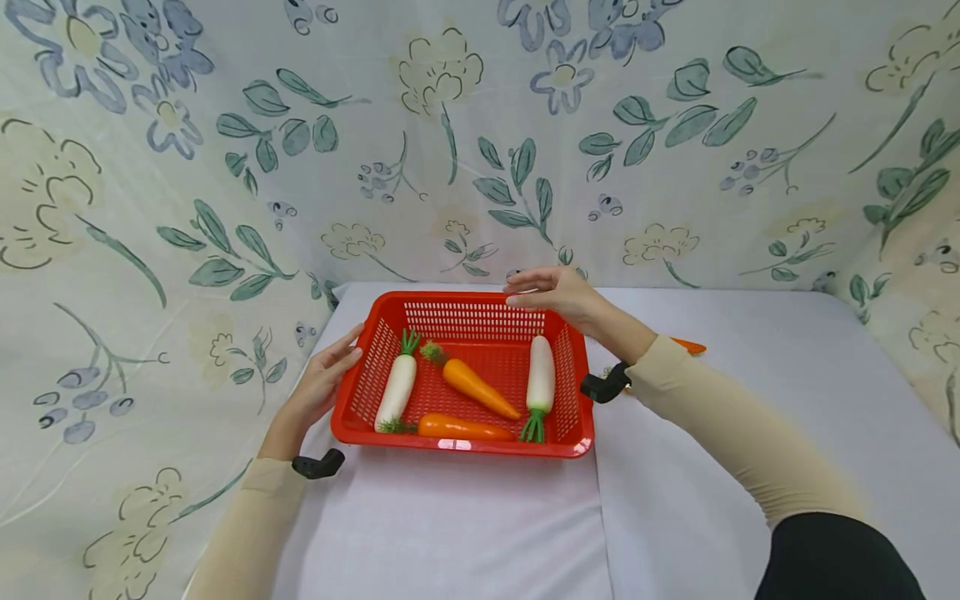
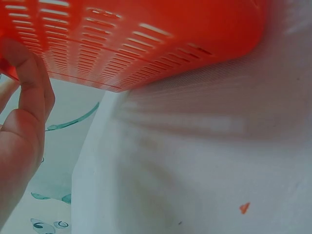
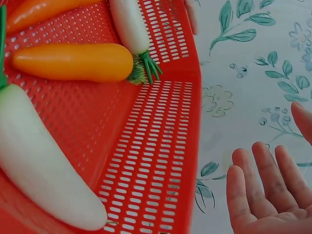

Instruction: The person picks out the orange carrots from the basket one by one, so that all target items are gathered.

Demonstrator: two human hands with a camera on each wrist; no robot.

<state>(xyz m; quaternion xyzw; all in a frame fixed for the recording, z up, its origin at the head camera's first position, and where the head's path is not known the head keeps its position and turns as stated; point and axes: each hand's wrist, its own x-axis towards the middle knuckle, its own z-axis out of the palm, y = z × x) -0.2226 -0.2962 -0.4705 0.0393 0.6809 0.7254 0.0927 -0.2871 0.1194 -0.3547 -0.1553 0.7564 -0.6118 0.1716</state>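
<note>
A red plastic basket (image 1: 461,447) with slotted walls stands on the white-covered table. Inside lie two white radishes (image 1: 397,390) with green tops, one at each side, and two orange carrots (image 1: 472,383) between them. My left hand (image 1: 318,387) grips the basket's left rim; in the left wrist view its fingers (image 2: 31,83) curl at the edge of the wall. Over the back right part of the rim, my right hand (image 1: 555,293) is held with fingers extended. The right wrist view shows that hand (image 3: 268,195) palm up, apart from the basket wall, holding nothing.
Right of the basket, an orange carrot (image 1: 688,345) lies on the table, partly hidden behind my right forearm. White cloth (image 1: 712,500) covers the table. A flower-printed curtain (image 1: 480,125) hangs behind and along both sides.
</note>
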